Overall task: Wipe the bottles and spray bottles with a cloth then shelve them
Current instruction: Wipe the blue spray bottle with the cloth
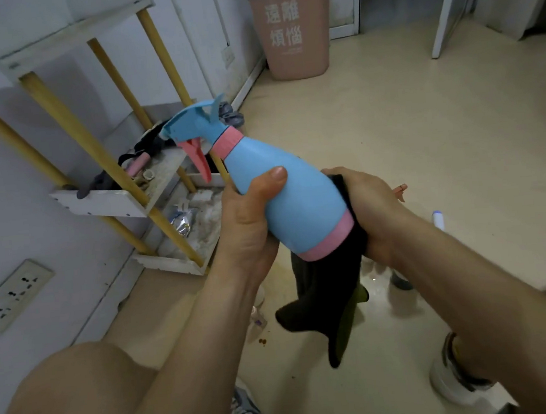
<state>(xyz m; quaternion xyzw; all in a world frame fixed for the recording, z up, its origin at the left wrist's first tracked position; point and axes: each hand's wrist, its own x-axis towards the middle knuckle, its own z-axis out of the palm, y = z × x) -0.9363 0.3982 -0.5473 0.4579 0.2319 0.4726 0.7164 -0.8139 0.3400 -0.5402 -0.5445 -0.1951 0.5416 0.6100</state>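
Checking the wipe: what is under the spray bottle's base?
A dark cloth, held by the right hand, covers the base of the spray bottle and hangs below. The underside is hidden.

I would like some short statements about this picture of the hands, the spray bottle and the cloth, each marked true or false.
1. The left hand grips the blue spray bottle. True.
2. The right hand holds a dark cloth against the bottle's lower end. True.
3. The bottle's trigger is blue. False: it is pink.
4. The bottle stands on the floor. False: both hands hold it up.
5. The bin by the wall is green. False: it is pink.
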